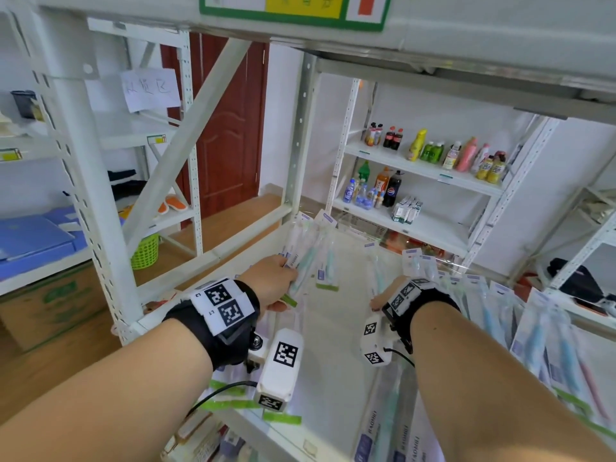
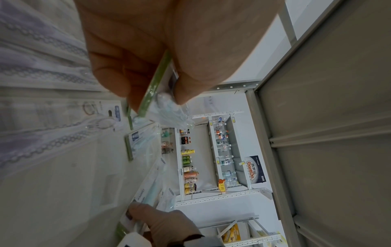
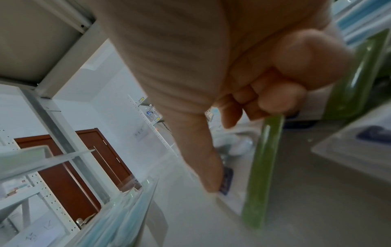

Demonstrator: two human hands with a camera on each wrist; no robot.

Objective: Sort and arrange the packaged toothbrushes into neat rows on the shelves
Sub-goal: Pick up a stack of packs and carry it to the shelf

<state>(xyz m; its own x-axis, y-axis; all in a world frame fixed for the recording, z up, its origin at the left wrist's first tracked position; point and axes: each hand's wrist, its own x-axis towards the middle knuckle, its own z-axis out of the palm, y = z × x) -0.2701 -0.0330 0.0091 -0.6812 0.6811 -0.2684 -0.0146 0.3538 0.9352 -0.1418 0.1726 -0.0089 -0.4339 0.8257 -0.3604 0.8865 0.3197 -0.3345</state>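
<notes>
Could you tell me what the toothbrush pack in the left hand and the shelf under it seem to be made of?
Toothbrush pack: apparently clear glossy plastic, judging by its glints, with a green printed edge, held by the left hand. Shelf: probably white-painted metal, smooth and matte, like the perforated steel uprights.

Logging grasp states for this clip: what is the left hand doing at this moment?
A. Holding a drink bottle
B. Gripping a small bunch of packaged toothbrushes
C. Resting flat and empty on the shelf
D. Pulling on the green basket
B: the left hand has its fingers curled round a few packaged toothbrushes near their green-edged ends, just above the white shelf; the left wrist view shows the pinch up close.
</notes>
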